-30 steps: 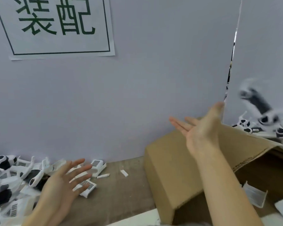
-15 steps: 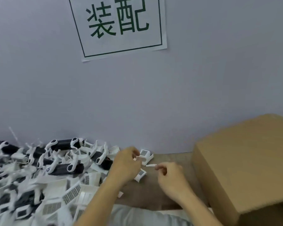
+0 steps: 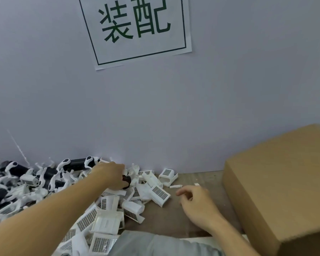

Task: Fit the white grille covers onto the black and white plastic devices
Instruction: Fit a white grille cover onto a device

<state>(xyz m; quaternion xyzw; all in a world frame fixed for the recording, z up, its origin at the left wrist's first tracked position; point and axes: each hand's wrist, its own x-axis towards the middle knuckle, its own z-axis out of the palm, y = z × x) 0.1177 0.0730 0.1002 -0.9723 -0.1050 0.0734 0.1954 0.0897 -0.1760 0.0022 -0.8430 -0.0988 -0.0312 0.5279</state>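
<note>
Your cardboard box [image 3: 277, 191] fills the right of the bench, hard against the grey wall [image 3: 229, 108] under the printed sign [image 3: 135, 28]. To your left lies the heap of black and white plastic devices [image 3: 50, 174], and spilling from it toward you, the white grille covers [image 3: 103, 220], loose and overlapping on the table [image 3: 174, 215]. Your left hand [image 3: 113, 174] is reaching into the heap with its fingers curled round a dark part of one device [image 3: 127, 180]; how firm that hold is cannot be told. Your right hand [image 3: 196, 202] hovers over the table, fingers loosely curled, grasping nothing, just beside one cover [image 3: 160, 194]. These covers look light, stiff and thin-walled, probably brittle at the grille, so take one by its solid side walls, not across the mesh.
</note>
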